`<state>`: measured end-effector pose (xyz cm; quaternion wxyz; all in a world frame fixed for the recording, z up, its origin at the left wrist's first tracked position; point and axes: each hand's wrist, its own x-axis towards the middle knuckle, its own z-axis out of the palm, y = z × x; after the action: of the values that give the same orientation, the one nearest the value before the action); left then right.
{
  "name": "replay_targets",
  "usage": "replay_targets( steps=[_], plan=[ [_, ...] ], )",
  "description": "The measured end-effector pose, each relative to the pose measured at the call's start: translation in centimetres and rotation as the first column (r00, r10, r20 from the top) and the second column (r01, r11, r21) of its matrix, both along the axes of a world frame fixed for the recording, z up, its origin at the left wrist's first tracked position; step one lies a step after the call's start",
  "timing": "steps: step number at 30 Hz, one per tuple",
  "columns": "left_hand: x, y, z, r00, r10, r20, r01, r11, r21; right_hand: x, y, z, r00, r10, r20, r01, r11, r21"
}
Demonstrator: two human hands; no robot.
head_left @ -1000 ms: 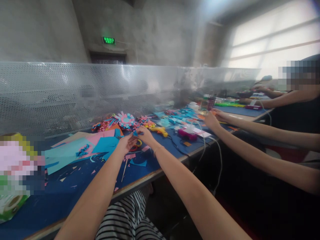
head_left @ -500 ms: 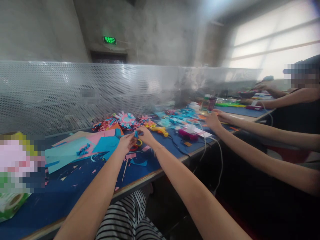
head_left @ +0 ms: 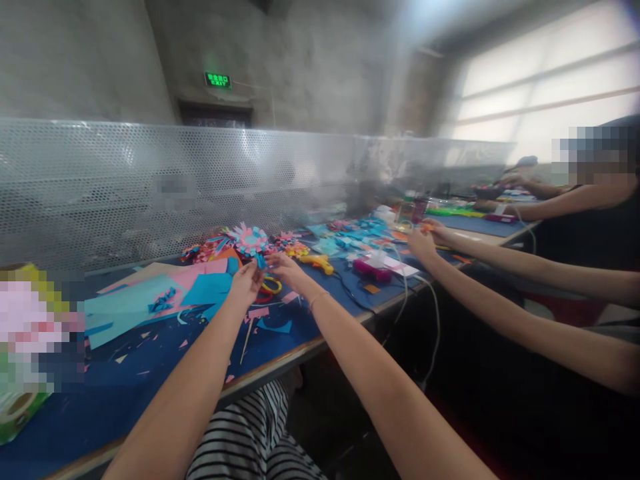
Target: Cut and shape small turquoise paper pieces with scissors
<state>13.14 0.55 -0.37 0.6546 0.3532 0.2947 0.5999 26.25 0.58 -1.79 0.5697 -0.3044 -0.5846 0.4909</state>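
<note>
Left hand: fingertips pinched on small blue paper piece, held just above blue table. Right hand: pinching same piece from 3 o'clock. Scissors at 6 o'clock of piece; paper flower at 11 o'clock. Handling, judged: featherlight, flimsy, creases readily; grip edges gently.

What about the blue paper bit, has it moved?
Yes. The blue paper bit moved a little left, closer to the pink paper flower.
</note>
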Motion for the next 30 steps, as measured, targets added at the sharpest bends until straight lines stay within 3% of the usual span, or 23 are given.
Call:
replay_targets(
  steps=[3, 6, 10, 15, 22, 27, 30],
  plan=[
    [0.0, 0.1, 0.1, 0.997, 0.012, 0.078, -0.016, 0.999, 0.049, 0.0, -0.1, 0.0, 0.988, 0.105, -0.109, -0.117, 0.987, -0.110],
    [0.3, -0.1, 0.2, 0.994, 0.024, 0.108, -0.031, 0.997, 0.066, -0.2, 0.0, -0.2, 0.981, 0.127, -0.148, -0.146, 0.982, -0.123],
    [0.7, -0.3, 0.2, 0.995, 0.053, 0.082, -0.059, 0.996, 0.069, -0.7, 0.2, -0.5, 0.983, 0.070, -0.167, -0.077, 0.996, -0.036],
    [0.9, -0.6, 0.1, 0.998, 0.057, 0.002, -0.057, 0.990, 0.132, -0.8, 0.5, -0.5, 0.986, -0.090, -0.139, 0.099, 0.994, 0.056],
    [0.9, -0.4, -0.5, 0.996, -0.016, -0.087, 0.034, 0.977, 0.212, -0.4, 0.6, -0.2, 0.978, -0.172, -0.114, 0.181, 0.981, 0.072],
    [0.3, 0.2, -0.5, 0.939, 0.198, -0.281, -0.070, 0.910, 0.408, -0.3, 0.5, -0.1, 0.982, -0.185, -0.040, 0.188, 0.976, 0.107],
    [-0.3, 0.0, 0.2, 0.872, 0.283, -0.399, -0.016, 0.832, 0.554, -0.2, 0.5, -0.2, 0.983, -0.180, -0.024, 0.182, 0.979, 0.090]
  ],
)
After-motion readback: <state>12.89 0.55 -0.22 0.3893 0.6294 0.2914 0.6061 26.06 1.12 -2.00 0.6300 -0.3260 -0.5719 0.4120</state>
